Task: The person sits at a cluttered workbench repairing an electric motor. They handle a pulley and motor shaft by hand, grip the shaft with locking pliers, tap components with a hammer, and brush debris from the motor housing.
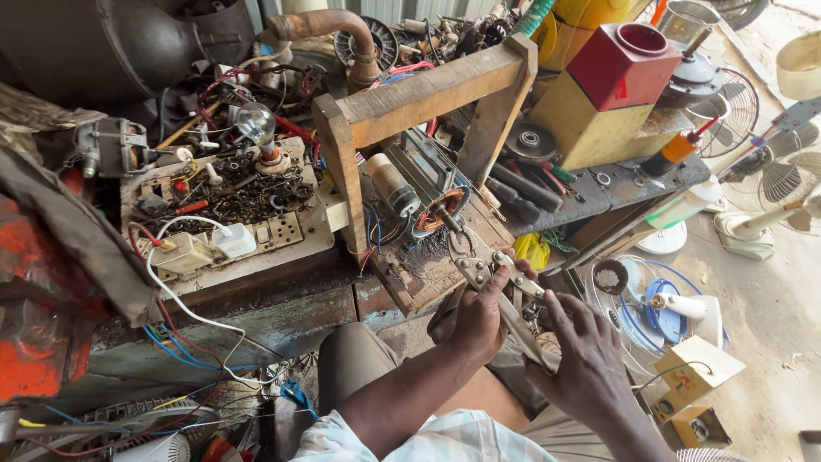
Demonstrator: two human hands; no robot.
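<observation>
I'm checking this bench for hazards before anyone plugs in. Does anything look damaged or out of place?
Yes. The white socket block lies loose on the cluttered board, its white cable and blue wires trailing over the bench edge. The rusty pipe is corroded. Both hands, left and right, grip pliers.

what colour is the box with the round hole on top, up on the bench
Red, sitting on a yellow block; the box shows best in the head view.

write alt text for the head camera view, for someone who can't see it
Both hands, left hand and right hand, hold metal pliers over the person's lap, beside a cluttered workbench with a wooden frame, a light bulb and motor parts.
</observation>
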